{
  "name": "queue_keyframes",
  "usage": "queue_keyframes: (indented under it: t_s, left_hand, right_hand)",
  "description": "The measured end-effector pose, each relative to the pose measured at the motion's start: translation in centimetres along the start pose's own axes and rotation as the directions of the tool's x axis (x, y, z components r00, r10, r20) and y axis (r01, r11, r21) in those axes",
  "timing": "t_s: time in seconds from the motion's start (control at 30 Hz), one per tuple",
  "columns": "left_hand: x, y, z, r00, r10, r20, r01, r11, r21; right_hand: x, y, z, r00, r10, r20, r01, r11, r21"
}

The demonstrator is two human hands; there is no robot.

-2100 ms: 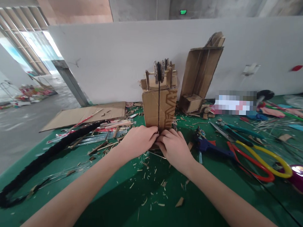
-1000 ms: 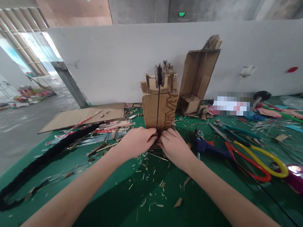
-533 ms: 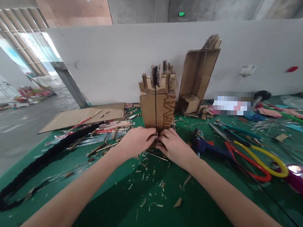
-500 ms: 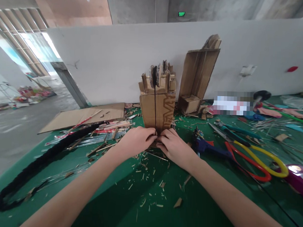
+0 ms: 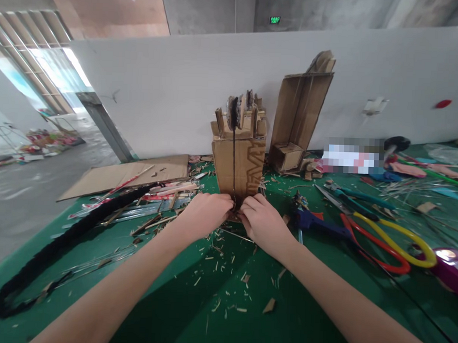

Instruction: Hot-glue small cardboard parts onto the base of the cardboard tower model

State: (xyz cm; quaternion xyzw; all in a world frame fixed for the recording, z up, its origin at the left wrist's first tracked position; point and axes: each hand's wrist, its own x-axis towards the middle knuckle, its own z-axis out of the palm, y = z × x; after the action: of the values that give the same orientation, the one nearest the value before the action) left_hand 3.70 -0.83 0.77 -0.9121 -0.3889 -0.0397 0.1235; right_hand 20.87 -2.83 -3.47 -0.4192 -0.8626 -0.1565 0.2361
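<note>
There is just one view. The camera sits on the person's head and looks forward and down along both arms at the green table point(image 5: 291, 319). It is close to the hands. Farther off it faces the white wall point(image 5: 179, 84), and on the left it sees an open floor point(image 5: 25, 184).

Fingertips point(image 5: 233, 205) hidden — label point(image 5: 352, 156) blurred.
</note>
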Motion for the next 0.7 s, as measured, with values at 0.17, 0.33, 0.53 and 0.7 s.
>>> queue_keyframes:
  t_s: [0.17, 0.33, 0.53, 0.7]
  left_hand:
    - [-0.15, 0.69, -0.21, 1.0, 0.005, 0.021, -0.006, 0.998, 0.065]
    - [-0.03, 0.63, -0.15, 1.0, -0.014, 0.017, 0.013, 0.998, 0.065]
    - [0.18, 0.46, 0.26, 1.0, 0.019, 0.007, -0.02, 0.998, 0.062]
    - [0.18, 0.84, 0.69, 0.996, 0.092, -0.019, -0.09, 0.993, 0.083]
  right_hand:
    - [0.02, -0.34, 0.03, 0.997, 0.075, 0.011, -0.075, 0.997, -0.006]
    - [-0.03, -0.06, 0.1, 0.999, 0.047, 0.004, -0.047, 0.995, 0.083]
    - [-0.06, 0.28, 0.3, 0.999, 0.003, -0.046, 0.002, 0.994, 0.108]
    - [-0.29, 0.08, 0.39, 1.0, 0.019, -0.012, -0.019, 0.999, -0.036]
